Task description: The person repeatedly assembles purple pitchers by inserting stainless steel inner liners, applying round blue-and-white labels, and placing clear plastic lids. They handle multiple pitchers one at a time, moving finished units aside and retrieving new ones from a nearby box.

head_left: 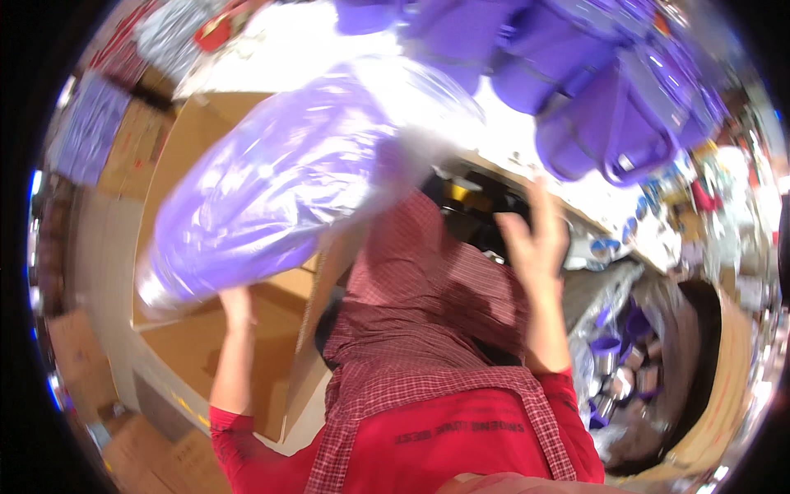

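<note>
A large clear plastic bag (271,177) with purple things inside stretches at a slant over an open cardboard box (202,358). The gleam and blur of the film keep me from making out the contents. My left hand (239,306) holds the bag from below at its lower left end, its fingers hidden behind the bag. Apart from the bag, my right hand (539,239) is raised in front of the table edge, empty, with fingers spread.
Several purple bucket-like containers with handles (605,123) stand on the white table (276,45) at the far right. At my right, a round lined bin (732,362) holds purple and silver cups (623,383). More cardboard boxes (136,152) are at the left.
</note>
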The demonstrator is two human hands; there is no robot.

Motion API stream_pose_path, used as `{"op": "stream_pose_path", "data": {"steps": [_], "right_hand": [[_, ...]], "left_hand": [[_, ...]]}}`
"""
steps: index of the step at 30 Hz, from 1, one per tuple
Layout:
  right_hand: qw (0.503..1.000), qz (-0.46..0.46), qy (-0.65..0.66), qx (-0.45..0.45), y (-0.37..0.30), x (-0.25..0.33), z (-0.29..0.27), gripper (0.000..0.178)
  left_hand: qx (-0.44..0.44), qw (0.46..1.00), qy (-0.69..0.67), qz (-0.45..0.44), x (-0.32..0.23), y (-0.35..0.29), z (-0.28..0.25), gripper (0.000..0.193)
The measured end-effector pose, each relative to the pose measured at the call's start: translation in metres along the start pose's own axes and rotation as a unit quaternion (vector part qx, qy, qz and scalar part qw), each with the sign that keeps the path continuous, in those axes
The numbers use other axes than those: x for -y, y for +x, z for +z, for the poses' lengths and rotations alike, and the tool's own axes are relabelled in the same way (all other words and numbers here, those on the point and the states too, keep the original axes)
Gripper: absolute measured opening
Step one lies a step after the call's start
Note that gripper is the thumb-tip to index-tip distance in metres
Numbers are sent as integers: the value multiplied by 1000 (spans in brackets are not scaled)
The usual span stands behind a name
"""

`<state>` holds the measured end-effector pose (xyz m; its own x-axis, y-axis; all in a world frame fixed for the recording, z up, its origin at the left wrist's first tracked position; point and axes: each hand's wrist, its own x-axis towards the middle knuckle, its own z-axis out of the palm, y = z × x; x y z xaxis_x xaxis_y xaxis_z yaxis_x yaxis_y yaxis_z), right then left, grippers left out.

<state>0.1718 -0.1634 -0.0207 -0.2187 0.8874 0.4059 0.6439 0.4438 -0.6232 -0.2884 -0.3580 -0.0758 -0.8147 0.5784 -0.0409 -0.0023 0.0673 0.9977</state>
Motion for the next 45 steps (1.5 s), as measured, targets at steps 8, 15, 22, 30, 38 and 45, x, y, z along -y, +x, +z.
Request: {"op": "stream_pose_path", "data": {"steps": [8, 15, 22, 30, 38, 45], "right_hand": [[937, 40, -60, -342, 52, -88, -120, 55], [922, 72, 62, -376, 75, -116, -112, 47], [912, 132, 176, -346, 94, -111, -124, 50], [842, 347, 252, -328, 17, -66, -100, 34], [931, 229, 280, -47, -29, -51, -60, 35], [892, 287, 31, -348, -86, -271, -119, 41]], "left_hand": [[-243, 944, 189, -121, 178, 61, -14, 25], [-16, 835, 525, -165, 329, 176, 159, 42], [321, 879, 281, -212, 381, 209, 117, 55], [309, 947, 86, 5, 53, 136, 202, 36], [645, 759, -49, -78, -100, -2, 397, 58], [637, 703, -158, -275, -40, 8, 407, 57]]}}
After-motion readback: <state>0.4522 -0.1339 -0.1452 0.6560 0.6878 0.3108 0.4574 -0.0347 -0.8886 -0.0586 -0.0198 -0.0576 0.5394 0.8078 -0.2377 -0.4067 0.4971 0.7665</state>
